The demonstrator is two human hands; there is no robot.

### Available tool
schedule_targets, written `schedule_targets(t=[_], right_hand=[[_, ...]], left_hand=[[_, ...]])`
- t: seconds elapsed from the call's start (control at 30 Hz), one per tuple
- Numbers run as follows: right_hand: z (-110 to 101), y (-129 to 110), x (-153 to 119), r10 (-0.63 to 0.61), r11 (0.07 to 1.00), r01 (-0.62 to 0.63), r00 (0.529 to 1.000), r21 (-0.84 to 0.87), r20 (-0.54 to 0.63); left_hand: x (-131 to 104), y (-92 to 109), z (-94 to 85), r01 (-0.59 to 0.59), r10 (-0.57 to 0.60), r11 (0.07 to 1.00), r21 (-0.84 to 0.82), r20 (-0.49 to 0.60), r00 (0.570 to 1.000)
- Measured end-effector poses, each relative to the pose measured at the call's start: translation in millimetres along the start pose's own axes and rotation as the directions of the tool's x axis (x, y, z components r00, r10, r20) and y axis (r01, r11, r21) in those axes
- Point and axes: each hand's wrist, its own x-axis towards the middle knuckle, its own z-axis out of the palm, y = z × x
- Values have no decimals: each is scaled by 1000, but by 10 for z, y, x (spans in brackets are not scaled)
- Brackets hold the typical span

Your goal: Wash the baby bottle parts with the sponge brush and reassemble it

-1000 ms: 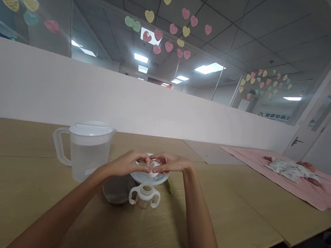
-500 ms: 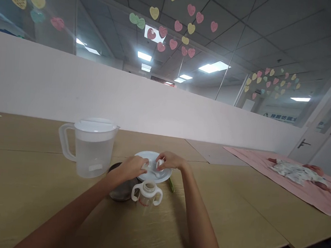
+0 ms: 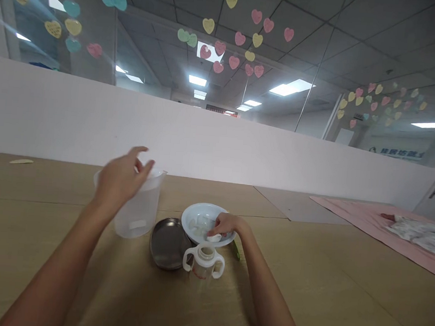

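My left hand (image 3: 123, 178) is raised over the lid of a clear plastic pitcher (image 3: 136, 214), fingers apart and holding nothing. Inside a white bowl (image 3: 190, 230), my right hand (image 3: 224, 226) pinches a small white piece (image 3: 214, 238). Other clear items lie in the bowl, too indistinct to name. A bottle with two white handles (image 3: 204, 262) stands upright and uncapped in front of the bowl. To its left is an oval metal tray (image 3: 168, 244), with nothing in it.
A green object (image 3: 236, 251) lies right of the bowl. At the far right a doll in a pale outfit (image 3: 419, 234) lies on a pink cloth (image 3: 356, 214). A flat pale strip (image 3: 22, 161) is at the far left. A white wall runs behind the table.
My left hand has left the bowl and moved left and up to the pitcher, uncovering the metal tray. My right hand has lowered the white piece into the bowl. The view has turned left.
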Motion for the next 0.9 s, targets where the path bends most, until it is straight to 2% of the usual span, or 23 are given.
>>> schedule_targets(t=[0.07,0.13,0.23,0.3,0.4,0.5,0.57,0.67,0.77,0.83,0.9], right_hand=[[26,-21,5,5,1000,-6,1000,18,22],[52,-37,7,2,999,-4,999,40,47],[73,-65,-4,-15,998,11,998,66,61],[53,-80,-37,-20,997,17,999,72,37],[-49,-60,-144,-26,993,37,995,112,-101],[-206,60,-297,-14,961,95,954,259,-299],[-288,201,-386,54,922,112,912,372,-407],[-279,481,-451,193,850,147,806,506,-559],[-58,807,-427,380,750,173,677,639,-630],[163,1021,-379,502,716,124,592,687,-631],[380,1199,-318,597,704,68,482,707,-641]], left_hand=[[29,-205,-112,88,-83,995,51,-92,992],[51,-403,-124,175,-169,982,69,-89,982],[91,-641,-58,274,-278,958,82,39,960],[119,-744,-10,278,-288,957,81,169,943],[151,-817,51,254,-256,966,44,274,927],[172,-832,139,230,-195,970,-79,311,930],[180,-837,224,193,-133,968,-161,321,937],[178,-852,365,133,-65,966,-223,288,955],[170,-876,467,119,-50,958,-259,257,965],[170,-887,491,105,-42,960,-259,236,971],[172,-882,476,89,-38,971,-220,227,973]])
